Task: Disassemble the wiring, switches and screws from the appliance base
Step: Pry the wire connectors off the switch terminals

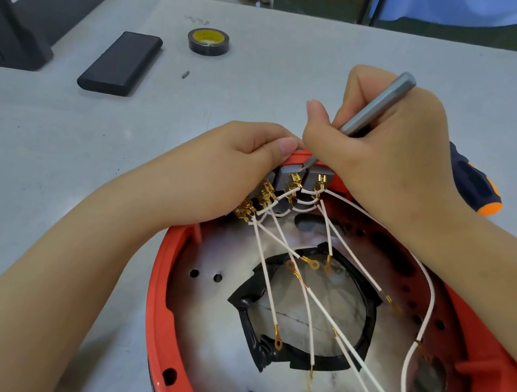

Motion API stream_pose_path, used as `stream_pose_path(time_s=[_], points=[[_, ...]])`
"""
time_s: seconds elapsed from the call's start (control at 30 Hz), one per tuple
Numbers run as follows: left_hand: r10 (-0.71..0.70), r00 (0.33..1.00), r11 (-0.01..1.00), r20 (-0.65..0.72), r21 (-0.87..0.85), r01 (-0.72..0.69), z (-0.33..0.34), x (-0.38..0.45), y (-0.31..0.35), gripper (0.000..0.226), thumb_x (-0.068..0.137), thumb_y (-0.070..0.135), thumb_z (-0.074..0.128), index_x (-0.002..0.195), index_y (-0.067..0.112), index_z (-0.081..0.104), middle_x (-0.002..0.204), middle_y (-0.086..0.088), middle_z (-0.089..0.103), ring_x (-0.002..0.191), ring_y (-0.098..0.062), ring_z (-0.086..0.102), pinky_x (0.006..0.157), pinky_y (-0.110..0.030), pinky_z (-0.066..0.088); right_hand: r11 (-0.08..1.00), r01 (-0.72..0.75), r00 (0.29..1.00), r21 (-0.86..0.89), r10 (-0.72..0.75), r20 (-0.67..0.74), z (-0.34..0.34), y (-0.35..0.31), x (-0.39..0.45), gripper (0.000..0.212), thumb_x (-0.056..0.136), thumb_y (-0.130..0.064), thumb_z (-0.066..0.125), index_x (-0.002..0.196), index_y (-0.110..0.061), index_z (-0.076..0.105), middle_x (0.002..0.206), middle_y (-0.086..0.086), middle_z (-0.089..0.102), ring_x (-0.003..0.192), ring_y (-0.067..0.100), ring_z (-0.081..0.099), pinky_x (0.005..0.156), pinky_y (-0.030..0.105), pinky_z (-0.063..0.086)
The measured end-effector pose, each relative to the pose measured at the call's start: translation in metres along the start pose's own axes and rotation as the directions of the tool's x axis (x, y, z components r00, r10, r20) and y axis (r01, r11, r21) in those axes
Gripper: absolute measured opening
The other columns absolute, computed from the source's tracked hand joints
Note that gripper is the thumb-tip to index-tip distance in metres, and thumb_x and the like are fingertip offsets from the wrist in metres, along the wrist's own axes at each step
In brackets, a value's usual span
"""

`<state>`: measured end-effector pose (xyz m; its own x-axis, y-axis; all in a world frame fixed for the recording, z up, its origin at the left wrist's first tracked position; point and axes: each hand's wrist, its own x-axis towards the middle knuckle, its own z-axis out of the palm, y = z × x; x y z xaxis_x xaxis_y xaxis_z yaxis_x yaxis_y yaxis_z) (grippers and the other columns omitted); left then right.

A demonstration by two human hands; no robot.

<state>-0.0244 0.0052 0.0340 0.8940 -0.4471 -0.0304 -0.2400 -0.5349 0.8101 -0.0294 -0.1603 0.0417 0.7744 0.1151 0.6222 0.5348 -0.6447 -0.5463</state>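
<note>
Both hands meet at the far rim of the red appliance base (162, 282), which lies at the desk's (52, 142) near edge. Left hand (238, 164) curls over the rim, fingers gripping beside the grey switches (301, 179). Right hand (380, 141) grips a grey metal tool (374, 107) like a pen, its tip down at the switches. White wires (316, 309) with brass terminals fan across the base's inside. Behind the right wrist lies a black-and-orange screwdriver (473, 185). Farther off, toward the desk's far left, sit a tape roll (208, 42), a black case (120, 62) and a dark box (11, 24).
</note>
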Motion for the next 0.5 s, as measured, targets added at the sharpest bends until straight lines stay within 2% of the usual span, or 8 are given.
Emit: stream_pose_path(time_s=[0.07,0.13,0.23,0.33,0.5], points=[[0.012,1.000,1.000,0.008,0.013,-0.012,0.0000,-0.0001,-0.0002,0.028,0.101,0.038,0.037,0.102,0.038,0.064,0.098,-0.019,0.068,0.081,-0.029,0.065,0.076,-0.043,0.052,1.000,0.009,1.000,-0.002,-0.009,0.000,0.0000,0.0000,0.0000,0.042,0.084,-0.024,0.065,0.057,-0.026,0.033,0.047,-0.011,0.036,0.049,0.002,0.045,0.051,0.008,0.033],[0.010,1.000,1.000,0.012,0.015,-0.010,0.0000,-0.0009,0.0003,0.028,0.101,0.037,0.036,0.104,0.037,0.064,0.110,-0.020,0.066,0.100,-0.035,0.062,0.090,-0.050,0.048,1.000,0.019,1.000,-0.011,-0.019,0.000,0.0003,-0.0003,-0.0006,0.043,0.084,-0.024,0.065,0.057,-0.026,0.032,0.047,-0.011,0.036,0.049,0.001,0.046,0.051,0.007,0.033],[0.014,1.000,1.000,0.015,0.007,-0.014,0.0002,-0.0016,0.0004,0.028,0.101,0.037,0.036,0.107,0.037,0.064,0.114,-0.019,0.065,0.107,-0.035,0.059,0.094,-0.049,0.045,1.000,0.017,1.000,-0.011,-0.017,-0.001,0.0009,-0.0009,-0.0012,0.043,0.084,-0.024,0.065,0.057,-0.026,0.032,0.047,-0.010,0.036,0.049,0.002,0.045,0.051,0.008,0.033],[0.020,1.000,1.000,0.021,0.002,-0.021,0.0001,-0.0015,0.0003,0.029,0.101,0.037,0.036,0.110,0.035,0.064,0.115,-0.019,0.064,0.106,-0.034,0.059,0.087,-0.042,0.046,1.000,0.004,1.000,0.001,-0.004,0.000,0.0008,-0.0019,-0.0018,0.042,0.083,-0.023,0.066,0.057,-0.025,0.032,0.048,-0.009,0.037,0.049,0.003,0.044,0.050,0.008,0.033],[0.015,1.000,1.000,0.021,0.013,-0.016,0.0011,-0.0008,0.0013,0.030,0.102,0.037,0.035,0.111,0.034,0.063,0.115,-0.019,0.064,0.108,-0.035,0.058,0.093,-0.046,0.046,0.998,-0.049,0.998,0.032,0.047,0.044,0.0037,-0.0035,0.0046,0.042,0.082,-0.016,0.064,0.056,-0.022,0.031,0.048,-0.008,0.032,0.047,0.005,0.040,0.048,0.010,0.030]])
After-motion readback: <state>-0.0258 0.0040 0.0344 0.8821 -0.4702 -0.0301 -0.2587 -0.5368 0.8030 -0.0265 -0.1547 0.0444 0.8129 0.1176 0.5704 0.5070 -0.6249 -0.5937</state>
